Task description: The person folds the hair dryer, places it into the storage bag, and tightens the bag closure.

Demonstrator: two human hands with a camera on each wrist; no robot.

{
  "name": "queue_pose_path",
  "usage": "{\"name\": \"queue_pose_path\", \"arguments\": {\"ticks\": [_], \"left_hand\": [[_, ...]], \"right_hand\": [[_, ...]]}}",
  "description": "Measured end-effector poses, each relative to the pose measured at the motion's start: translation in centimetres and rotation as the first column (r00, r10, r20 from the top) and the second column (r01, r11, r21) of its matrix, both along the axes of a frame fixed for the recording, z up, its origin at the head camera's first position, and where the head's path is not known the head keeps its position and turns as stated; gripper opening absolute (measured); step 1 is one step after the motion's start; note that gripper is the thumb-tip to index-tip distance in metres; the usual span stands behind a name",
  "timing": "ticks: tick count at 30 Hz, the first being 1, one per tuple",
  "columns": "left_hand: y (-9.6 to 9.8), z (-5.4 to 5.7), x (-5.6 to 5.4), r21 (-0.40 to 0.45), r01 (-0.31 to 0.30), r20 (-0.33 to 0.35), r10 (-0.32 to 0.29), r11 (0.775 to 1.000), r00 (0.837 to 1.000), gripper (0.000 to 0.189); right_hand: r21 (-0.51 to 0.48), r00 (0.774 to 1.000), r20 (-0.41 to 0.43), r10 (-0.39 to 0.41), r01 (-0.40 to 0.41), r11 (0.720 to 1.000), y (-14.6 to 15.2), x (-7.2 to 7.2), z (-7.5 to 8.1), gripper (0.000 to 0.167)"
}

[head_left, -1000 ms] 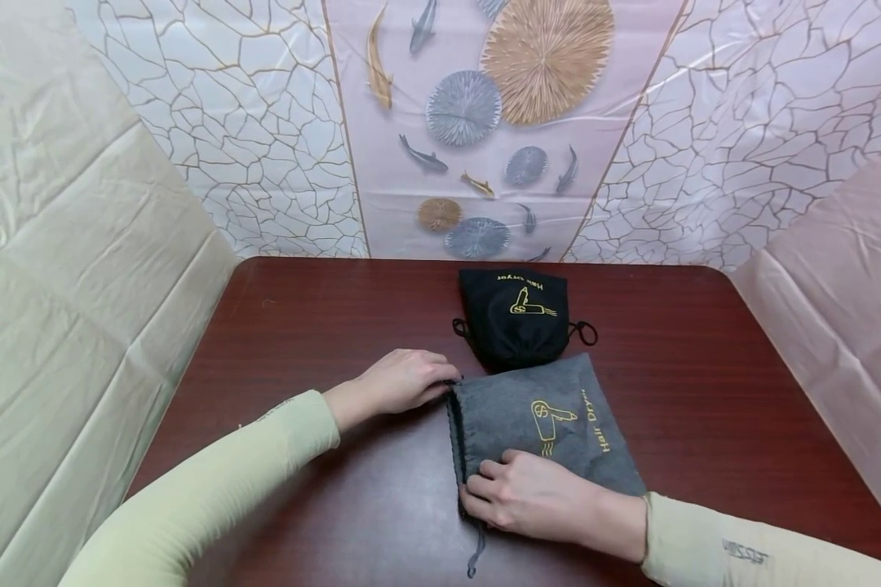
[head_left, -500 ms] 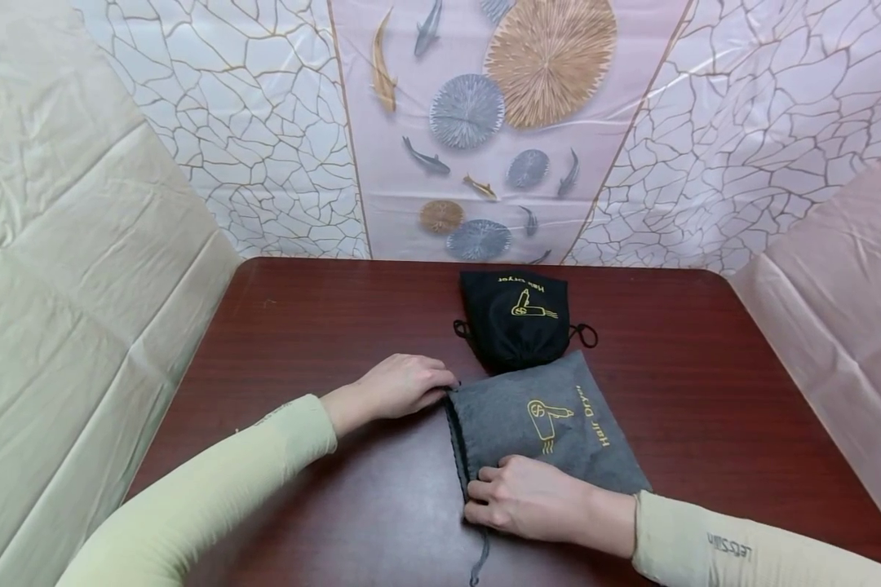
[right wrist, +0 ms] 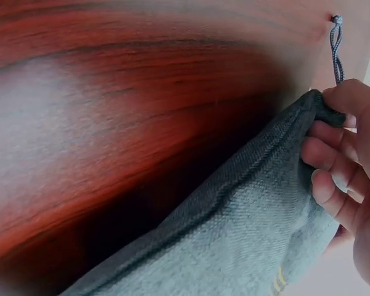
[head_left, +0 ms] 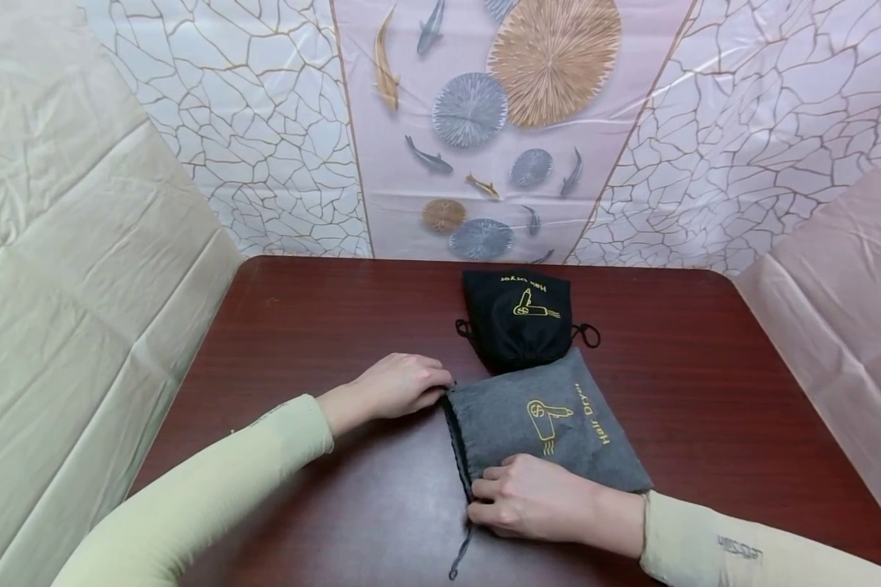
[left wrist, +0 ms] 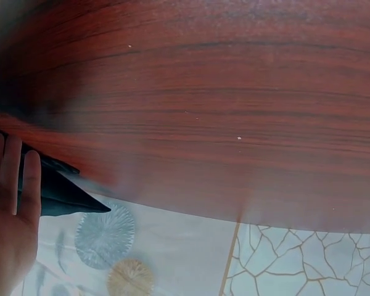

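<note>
A grey drawstring bag (head_left: 499, 416) with a yellow hair dryer print and the words "Hair Dryer" lies flat, its mouth facing left. At the far corner of the mouth, my left hand (head_left: 404, 383) pinches the edge, though its fingertips are partly hidden. My right hand (head_left: 532, 499) holds the near corner; in the right wrist view the thumb and curled fingers grip the hem. From that corner hangs a cord loop (right wrist: 337, 46). Just beyond the grey bag sits a black drawstring bag (head_left: 517, 326) with a similar print, its mouth gathered and cord loops at both sides.
Everything lies on a dark red wood-grain table (head_left: 316, 326). Behind it hangs a patterned curtain (head_left: 264, 122), and pale cloth walls (head_left: 81, 285) stand on the left and right sides.
The grey bag's mouth and my left hand have shifted slightly left. My right hand has moved a little, and the hanging cord has swung left. The black bag stays put.
</note>
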State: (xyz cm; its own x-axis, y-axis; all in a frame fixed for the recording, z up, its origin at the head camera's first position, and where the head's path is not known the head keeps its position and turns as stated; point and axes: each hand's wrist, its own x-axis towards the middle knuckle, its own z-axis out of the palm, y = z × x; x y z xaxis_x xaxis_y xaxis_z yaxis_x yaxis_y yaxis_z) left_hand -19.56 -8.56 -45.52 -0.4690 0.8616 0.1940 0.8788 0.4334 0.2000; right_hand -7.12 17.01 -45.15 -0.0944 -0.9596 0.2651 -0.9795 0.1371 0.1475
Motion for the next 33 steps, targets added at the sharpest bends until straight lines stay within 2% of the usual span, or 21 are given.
{"name": "queue_pose_path", "arguments": {"ticks": [7,16,27,33], "left_hand": [[0.0,0.2,0.4,-0.003,-0.004,0.021,0.004,1.0,1.0,0.011],[-0.8,0.7,1.9,-0.017,0.01,0.028,-0.01,1.0,1.0,0.01],[-3.9,1.0,4.0,-0.021,0.025,0.004,-0.025,0.999,1.0,0.01],[-6.0,1.0,5.4,-0.01,0.028,-0.001,-0.028,1.0,1.0,0.01]], "right_hand": [[-0.028,0.997,0.076,-0.02,0.022,0.999,0.8,0.1,0.4,0.018],[-0.075,0.994,0.103,0.027,-0.019,0.997,0.9,0.2,1.3,0.019],[-0.097,0.988,0.14,0.063,-0.049,0.994,0.7,0.2,1.6,0.017],[-0.091,0.994,0.085,0.064,-0.056,0.994,0.4,0.0,1.6,0.013]]}}
